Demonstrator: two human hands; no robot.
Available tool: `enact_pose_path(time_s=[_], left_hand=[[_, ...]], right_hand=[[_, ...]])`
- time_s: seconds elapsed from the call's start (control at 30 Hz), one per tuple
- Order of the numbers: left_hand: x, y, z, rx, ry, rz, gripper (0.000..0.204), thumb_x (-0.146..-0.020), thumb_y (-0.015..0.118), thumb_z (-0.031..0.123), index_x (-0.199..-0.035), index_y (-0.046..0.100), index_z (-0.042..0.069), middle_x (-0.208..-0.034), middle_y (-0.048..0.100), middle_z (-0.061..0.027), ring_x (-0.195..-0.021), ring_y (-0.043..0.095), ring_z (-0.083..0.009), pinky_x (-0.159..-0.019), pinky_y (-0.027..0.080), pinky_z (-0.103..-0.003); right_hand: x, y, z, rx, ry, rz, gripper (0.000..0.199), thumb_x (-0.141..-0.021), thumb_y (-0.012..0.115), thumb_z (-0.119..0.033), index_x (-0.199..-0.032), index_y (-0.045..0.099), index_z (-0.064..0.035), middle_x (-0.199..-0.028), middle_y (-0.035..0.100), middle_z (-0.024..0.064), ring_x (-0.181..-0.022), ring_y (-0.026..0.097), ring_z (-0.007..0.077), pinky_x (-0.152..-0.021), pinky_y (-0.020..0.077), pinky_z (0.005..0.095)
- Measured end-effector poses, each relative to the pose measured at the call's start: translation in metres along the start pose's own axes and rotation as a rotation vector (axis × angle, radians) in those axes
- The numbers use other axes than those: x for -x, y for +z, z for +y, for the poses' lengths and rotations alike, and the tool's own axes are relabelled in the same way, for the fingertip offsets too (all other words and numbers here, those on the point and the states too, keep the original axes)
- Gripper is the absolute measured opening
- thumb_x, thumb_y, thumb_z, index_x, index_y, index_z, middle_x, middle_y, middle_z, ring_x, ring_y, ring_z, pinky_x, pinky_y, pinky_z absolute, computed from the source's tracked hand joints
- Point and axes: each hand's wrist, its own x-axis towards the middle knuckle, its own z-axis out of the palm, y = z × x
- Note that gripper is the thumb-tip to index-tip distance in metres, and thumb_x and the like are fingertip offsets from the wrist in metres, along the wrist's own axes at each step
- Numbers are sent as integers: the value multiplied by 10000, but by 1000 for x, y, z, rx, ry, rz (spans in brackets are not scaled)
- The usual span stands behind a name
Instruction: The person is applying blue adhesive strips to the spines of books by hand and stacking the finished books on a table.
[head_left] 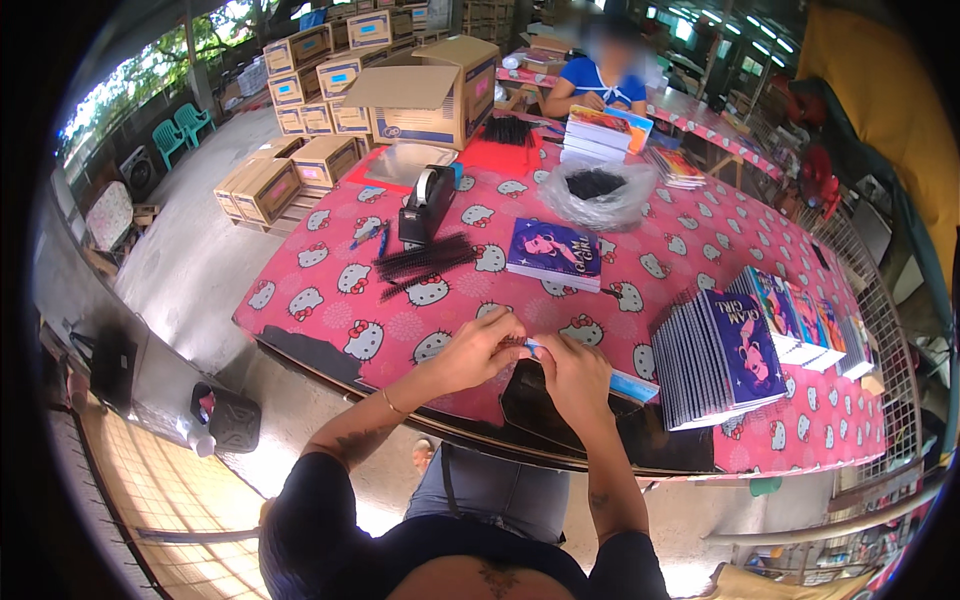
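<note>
Frame centre: left hand point(485, 350) and right hand point(577, 375), pinching one end of a blue-edged notebook point(634, 387); apparently a spine-binding step; next move calls for steady grip.

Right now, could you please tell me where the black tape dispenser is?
In the head view, the tape dispenser stands left of centre on the pink table, just beyond the black spiral coils.
</note>
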Motion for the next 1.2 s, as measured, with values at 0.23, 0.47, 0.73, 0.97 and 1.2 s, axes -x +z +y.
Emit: enact_pose_path(time_s=[0.23,0.47,0.73,0.97,1.2], left_hand=[[-8,3,-7,-115,106,-23,227,-963,683,203,-1088,673,14,-877,669,-164,-766,667,-355,-656,520,-420],[-20,-9,1,-78,112,-73,230,-934,708,246,-1048,648,56,-917,655,-130,-781,664,-369,-648,508,-473],[-29,-9,7,-267,84,-305,463,-949,645,376,-1295,578,76,-1182,564,-135,-1046,606,-355,-799,488,-489],[51,68,6,-673,146,-86,843,-916,623,523,-1512,391,-26,-1603,336,-217,-1498,294,-385,-1146,241,-642],[13,54,5,-711,81,-48,871,-929,605,526,-1522,346,-57,-1620,294,-254,-1523,225,-437,-1167,87,-716]], right_hand=[[-1,-7,3,-79,18,-92,124,-931,656,-133,-1049,663,-96,-865,669,105,-798,678,333,-689,523,452],[-4,-18,6,-54,8,-103,159,-926,653,-112,-1081,664,-80,-903,683,116,-785,683,358,-680,535,457],[9,-26,14,9,62,-98,112,-931,636,-135,-1022,685,-91,-869,684,98,-737,683,352,-634,527,473],[6,-15,20,25,65,-47,132,-908,648,-126,-1035,673,-98,-854,687,92,-723,686,352,-629,537,467],[24,-40,20,73,46,-69,282,-888,664,-125,-1170,687,-134,-876,704,88,-736,696,330,-640,543,459]])
